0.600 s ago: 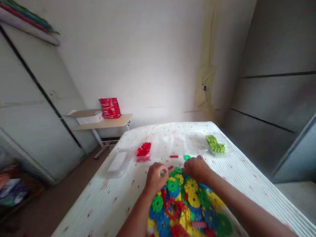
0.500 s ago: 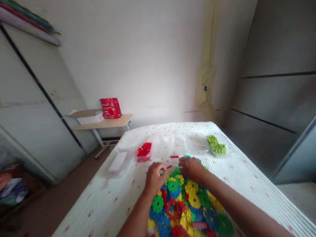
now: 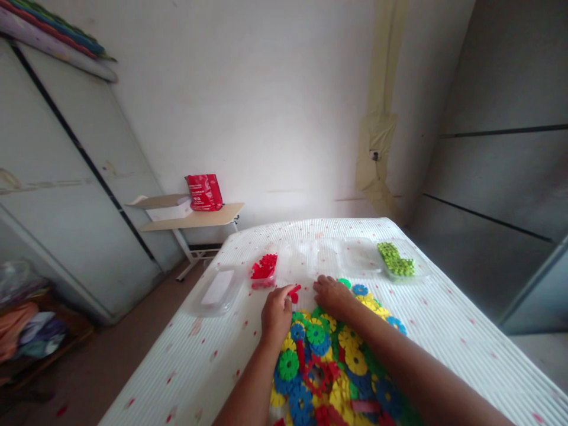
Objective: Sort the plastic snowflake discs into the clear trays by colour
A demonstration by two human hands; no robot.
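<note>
In the head view, the left hand is at the far left edge of the pile of discs, and its fingertips are closed on a small red piece, which stands out just beyond the fingers, a little above the white cloth. The right hand lies palm down just beside it, at the far end of the same pile, with the fingers bent onto the cloth; I cannot tell if it holds something. The two hands are near each other but do not touch. Beyond the left hand, near the red piece, stands a clear box of red pieces. A clear box of green pieces stands farther right, well apart from both hands. A flat clear tray lies to the left.
</note>
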